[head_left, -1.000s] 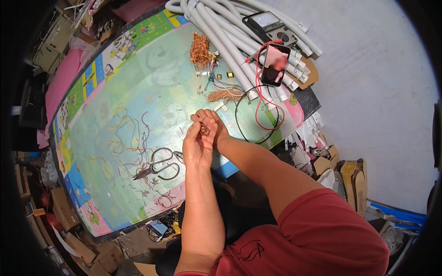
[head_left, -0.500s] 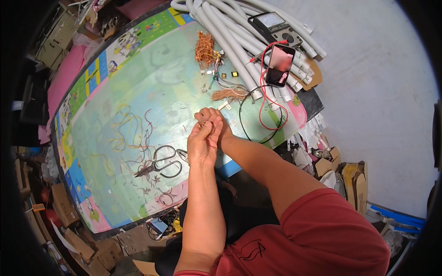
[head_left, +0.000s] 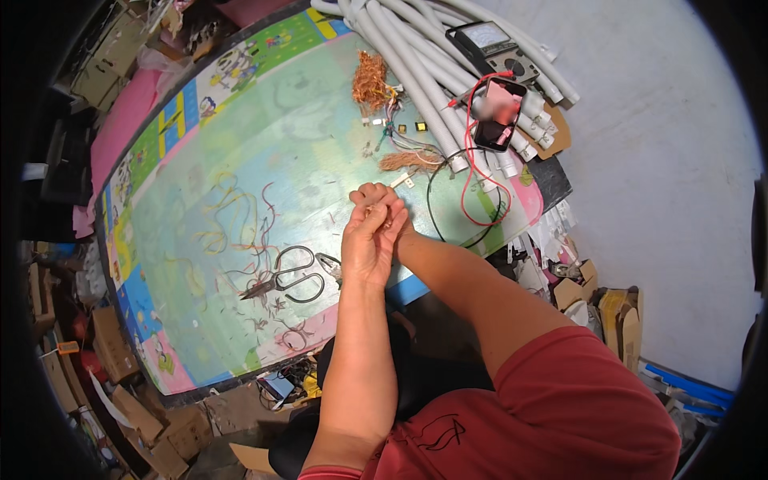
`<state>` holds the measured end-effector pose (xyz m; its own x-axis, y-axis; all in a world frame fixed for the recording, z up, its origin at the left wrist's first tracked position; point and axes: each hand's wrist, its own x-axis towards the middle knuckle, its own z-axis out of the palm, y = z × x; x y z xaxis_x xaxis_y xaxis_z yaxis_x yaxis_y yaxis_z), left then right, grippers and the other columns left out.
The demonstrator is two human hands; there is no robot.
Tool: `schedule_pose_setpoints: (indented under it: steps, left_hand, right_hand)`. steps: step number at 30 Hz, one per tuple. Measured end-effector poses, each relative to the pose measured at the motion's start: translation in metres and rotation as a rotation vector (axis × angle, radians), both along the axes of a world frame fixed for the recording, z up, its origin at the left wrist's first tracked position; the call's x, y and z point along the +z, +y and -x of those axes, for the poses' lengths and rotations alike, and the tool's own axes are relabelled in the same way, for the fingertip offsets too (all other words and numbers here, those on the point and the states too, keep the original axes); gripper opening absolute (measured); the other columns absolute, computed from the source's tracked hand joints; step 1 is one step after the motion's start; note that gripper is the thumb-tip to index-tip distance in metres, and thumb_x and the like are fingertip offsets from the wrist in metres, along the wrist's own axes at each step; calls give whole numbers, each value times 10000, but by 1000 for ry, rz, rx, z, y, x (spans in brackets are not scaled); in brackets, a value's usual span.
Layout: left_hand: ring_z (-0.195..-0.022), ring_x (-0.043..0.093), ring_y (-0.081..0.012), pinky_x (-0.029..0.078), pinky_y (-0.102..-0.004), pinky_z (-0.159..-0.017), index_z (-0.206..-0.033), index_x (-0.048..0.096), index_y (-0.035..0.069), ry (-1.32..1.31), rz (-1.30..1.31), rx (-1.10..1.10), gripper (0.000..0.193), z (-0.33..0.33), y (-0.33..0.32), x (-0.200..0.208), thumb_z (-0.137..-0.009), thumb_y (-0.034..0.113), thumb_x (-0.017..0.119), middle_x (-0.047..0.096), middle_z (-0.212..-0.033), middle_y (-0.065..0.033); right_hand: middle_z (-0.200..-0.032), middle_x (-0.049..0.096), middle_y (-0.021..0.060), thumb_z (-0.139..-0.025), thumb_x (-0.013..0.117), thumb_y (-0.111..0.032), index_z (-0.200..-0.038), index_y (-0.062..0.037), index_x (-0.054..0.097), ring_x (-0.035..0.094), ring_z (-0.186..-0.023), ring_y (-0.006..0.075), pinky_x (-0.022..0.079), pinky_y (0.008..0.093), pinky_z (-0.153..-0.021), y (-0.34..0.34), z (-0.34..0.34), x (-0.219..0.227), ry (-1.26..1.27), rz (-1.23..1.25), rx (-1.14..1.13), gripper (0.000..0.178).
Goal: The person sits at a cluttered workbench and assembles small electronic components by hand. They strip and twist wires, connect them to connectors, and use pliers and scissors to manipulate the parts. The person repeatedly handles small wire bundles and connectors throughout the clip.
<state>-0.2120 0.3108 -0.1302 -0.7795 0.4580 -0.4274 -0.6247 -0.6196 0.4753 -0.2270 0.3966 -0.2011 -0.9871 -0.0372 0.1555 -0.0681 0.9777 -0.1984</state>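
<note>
Above near side of worktop [head_left: 312,160], left hand [head_left: 370,240] curled around coppery strands [head_left: 389,224]; right hand [head_left: 374,194] just behind, can't tell its grip. Scissors [head_left: 276,282] left, copper wire bundle [head_left: 370,82] beyond.

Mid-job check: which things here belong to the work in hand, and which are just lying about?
In the work, as far as I can judge:
Copper-coloured strands, mostly hidden, at the left hand and right hand
Copper wire tangle, likely
Scissors, likely

Apparently just lying about:
Pale grey pipes
Meter
Phone
</note>
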Motion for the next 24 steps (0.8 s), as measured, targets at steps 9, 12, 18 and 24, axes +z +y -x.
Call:
schedule_pose_setpoints:
  steps: [9, 12, 18, 24]
  left_hand:
    - [-1090, 595, -334, 516, -454, -961, -1242, 441, -70, -28, -161, 18, 344, -6, 10, 27, -898, -62, 434, 566, -1190, -213]
    - [-1120, 575, -333, 501, -488, -967, -1276, 434, -47, 17, -90, 2, 391, -7, 16, 32, -885, -52, 418, 549, -1220, -199]
    - [-1088, 583, -274, 508, -399, -969, -1199, 518, -29, 103, -105, -8, 348, -4, 6, 23, -857, -86, 541, 577, -1143, -144]
    - [-992, 613, -200, 526, -368, -914, -1127, 577, 11, 94, 41, 27, 304, -4, 5, 17, -832, -33, 636, 609, -1075, -75]
  right_hand:
    - [-898, 417, 31, -862, 505, -283, -970, -110, 478, 457, -881, 164, 374, 267, -708, -13, 8, -79, 283, -966, -242, 206]
    - [-918, 448, 57, -857, 485, -272, -940, -112, 488, 472, -897, 201, 392, 310, -736, 4, 8, -77, 138, -508, -87, 180]
    - [-921, 483, 65, -809, 494, -299, -949, -135, 530, 501, -916, 238, 407, 352, -758, -2, -1, -10, 21, 112, -19, 219]
    - [-877, 486, 63, -799, 497, -286, -901, -147, 524, 515, -893, 244, 415, 342, -791, 0, 4, -21, 107, 113, 8, 175]
